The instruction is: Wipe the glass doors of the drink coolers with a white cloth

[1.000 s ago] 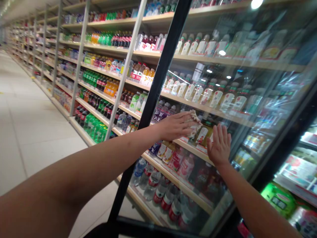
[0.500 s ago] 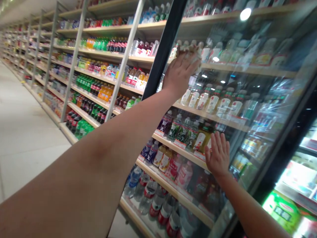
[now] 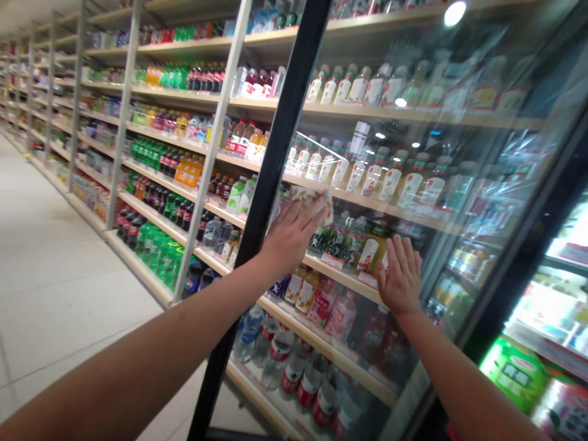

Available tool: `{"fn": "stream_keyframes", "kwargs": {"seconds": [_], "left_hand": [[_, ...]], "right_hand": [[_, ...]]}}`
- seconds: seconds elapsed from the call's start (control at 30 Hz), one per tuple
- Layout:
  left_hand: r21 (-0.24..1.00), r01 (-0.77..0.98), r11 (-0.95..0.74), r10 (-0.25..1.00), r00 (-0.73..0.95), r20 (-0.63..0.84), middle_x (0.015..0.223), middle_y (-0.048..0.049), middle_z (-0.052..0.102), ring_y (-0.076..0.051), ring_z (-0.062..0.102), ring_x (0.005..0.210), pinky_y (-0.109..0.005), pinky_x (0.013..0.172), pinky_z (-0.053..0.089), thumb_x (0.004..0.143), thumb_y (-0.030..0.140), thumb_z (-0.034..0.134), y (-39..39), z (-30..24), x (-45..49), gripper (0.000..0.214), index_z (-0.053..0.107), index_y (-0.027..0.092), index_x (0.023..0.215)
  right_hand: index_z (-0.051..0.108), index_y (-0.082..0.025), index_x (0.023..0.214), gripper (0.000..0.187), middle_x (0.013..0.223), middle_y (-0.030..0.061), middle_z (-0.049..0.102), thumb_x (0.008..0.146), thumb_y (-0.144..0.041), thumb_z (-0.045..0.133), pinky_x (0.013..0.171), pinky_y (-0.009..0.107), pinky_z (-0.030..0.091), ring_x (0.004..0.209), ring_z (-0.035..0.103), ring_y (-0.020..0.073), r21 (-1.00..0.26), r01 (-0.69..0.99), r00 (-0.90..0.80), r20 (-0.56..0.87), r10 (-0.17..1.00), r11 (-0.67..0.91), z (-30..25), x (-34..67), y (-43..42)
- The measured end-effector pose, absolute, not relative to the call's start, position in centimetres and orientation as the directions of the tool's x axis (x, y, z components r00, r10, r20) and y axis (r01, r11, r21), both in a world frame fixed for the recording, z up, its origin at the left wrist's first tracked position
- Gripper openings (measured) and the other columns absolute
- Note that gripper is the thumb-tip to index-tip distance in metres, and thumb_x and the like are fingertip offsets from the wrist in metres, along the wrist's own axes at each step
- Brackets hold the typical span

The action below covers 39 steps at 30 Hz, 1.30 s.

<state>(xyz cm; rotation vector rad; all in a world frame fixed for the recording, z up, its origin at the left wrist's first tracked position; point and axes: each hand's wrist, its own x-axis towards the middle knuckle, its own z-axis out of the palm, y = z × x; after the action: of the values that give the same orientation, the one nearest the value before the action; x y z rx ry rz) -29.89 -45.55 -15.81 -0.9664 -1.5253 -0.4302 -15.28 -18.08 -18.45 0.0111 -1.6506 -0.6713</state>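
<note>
My left hand [image 3: 289, 236] lies over a pale, brown-patterned cloth [image 3: 316, 199], its fingers pressing it against the glass door [image 3: 362, 135] near the black door frame [image 3: 275, 165]. Part of the cloth sticks out beyond the fingertips; the rest is hidden under the hand. Lower and further right, my right hand [image 3: 399, 275] is held flat at the same glass, fingers stretched upward and thumb apart, with nothing in it. Through the pane, shelved drink bottles [image 3: 390, 180] show behind both hands.
Open shelves of bottled drinks [image 3: 156, 153] run away to the left above a pale tiled floor [image 3: 55, 275]. At the right, past another dark frame edge [image 3: 514, 275], stand brightly lit goods with a green package [image 3: 514, 370]. Ceiling lights reflect in the glass.
My left hand has moved down and to the left across the glass with the cloth. My right hand has stayed almost in place. The view has shifted slightly.
</note>
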Motion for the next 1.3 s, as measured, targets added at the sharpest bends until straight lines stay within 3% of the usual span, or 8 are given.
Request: {"fn": "stream_keyframes", "kwargs": {"seconds": [0.17,0.3,0.43,0.67,0.9,1.03,1.17,1.3], "left_hand": [[-0.313,0.747,0.586,0.428,0.042,0.903,0.157,0.0007,0.042,-0.028,0.056,0.13,-0.046,0.118,0.042,0.09,0.009,0.046,-46.5,-25.4,-29.1,0.066,0.045,0.027,0.153],[-0.351,0.762,0.544,0.482,0.059,0.874,0.157,0.0035,0.041,-0.026,0.058,0.128,-0.046,0.12,0.04,0.089,0.007,0.045,-47.4,-27.4,-29.4,0.067,0.046,0.03,0.152],[-0.326,0.773,0.544,0.44,0.067,0.895,0.159,0.0019,0.039,-0.027,0.049,0.138,-0.047,0.124,0.033,0.091,0.007,0.044,-47.6,-23.2,-29.9,0.067,0.041,0.029,0.155],[-0.217,0.838,0.5,0.284,0.078,0.956,0.166,-0.0054,0.028,-0.031,0.021,0.153,-0.051,0.127,0.021,0.091,0.005,0.038,-45.8,-8.9,-30.6,0.067,0.036,0.017,0.157],[-0.101,0.887,0.451,0.149,0.037,0.988,0.166,0.0051,0.025,-0.028,0.011,0.156,-0.052,0.129,0.011,0.087,0.008,0.037,-43.6,2.8,-31.3,0.074,0.033,0.029,0.158],[-0.101,0.868,0.486,0.142,0.035,0.989,0.166,-0.0026,0.028,-0.031,0.014,0.155,-0.056,0.129,0.011,0.088,0.007,0.038,-43.2,2.7,-30.7,0.071,0.035,0.021,0.157],[-0.248,0.85,0.465,0.27,0.131,0.954,0.164,-0.0066,0.03,-0.032,0.017,0.154,-0.058,0.127,0.014,0.09,0.009,0.042,-44.0,-0.9,-30.3,0.069,0.033,0.023,0.157],[-0.435,0.77,0.467,0.43,0.233,0.872,0.161,-0.0091,0.037,-0.034,0.023,0.153,-0.057,0.125,0.022,0.099,0.018,0.045,-45.7,-4.5,-30.3,0.056,0.036,0.022,0.154]], "right_hand": [[0.021,-0.022,0.162,0.069,0.159,0.0122,0.04,0.099,-0.029,0.049,0.125,0.048,0.027,0.153,0.027,0.0259,0.43,0.369,-0.209,0.902,-0.377,0.824,-18.5,-15.2,-18.1],[0.022,-0.021,0.161,0.068,0.157,0.0135,0.042,0.099,-0.029,0.048,0.124,0.049,0.028,0.152,0.029,0.0269,0.431,0.377,-0.212,0.902,-0.377,0.82,-18.5,-15.2,-18.2],[0.021,-0.022,0.162,0.069,0.157,0.0137,0.042,0.099,-0.028,0.048,0.124,0.049,0.028,0.152,0.028,0.027,0.433,0.365,-0.206,0.901,-0.382,0.824,-18.5,-15.1,-18.3],[0.019,-0.021,0.162,0.07,0.157,0.0148,0.043,0.099,-0.027,0.049,0.124,0.049,0.028,0.153,0.028,0.0268,0.436,0.366,-0.211,0.899,-0.383,0.822,-18.6,-15.0,-18.3],[0.021,-0.021,0.161,0.069,0.156,0.0151,0.044,0.099,-0.026,0.05,0.123,0.05,0.029,0.152,0.029,0.028,0.449,0.343,-0.191,0.893,-0.407,0.825,-18.4,-15.1,-18.3],[0.02,-0.022,0.162,0.069,0.157,0.0135,0.043,0.099,-0.026,0.05,0.123,0.05,0.028,0.153,0.028,0.0275,0.439,0.334,-0.194,0.898,-0.395,0.834,-18.6,-15.1,-18.5],[0.018,-0.02,0.162,0.068,0.158,0.013,0.042,0.1,-0.025,0.046,0.123,0.049,0.029,0.153,0.027,0.0272,0.408,0.339,-0.225,0.91,-0.348,0.848,-19.0,-14.6,-18.7],[0.031,-0.022,0.158,0.059,0.157,0.0096,0.044,0.101,-0.03,0.044,0.124,0.045,0.027,0.15,0.035,0.0239,0.398,0.335,-0.256,0.911,-0.324,0.854,-15.7,-14.0,-19.0]]}}
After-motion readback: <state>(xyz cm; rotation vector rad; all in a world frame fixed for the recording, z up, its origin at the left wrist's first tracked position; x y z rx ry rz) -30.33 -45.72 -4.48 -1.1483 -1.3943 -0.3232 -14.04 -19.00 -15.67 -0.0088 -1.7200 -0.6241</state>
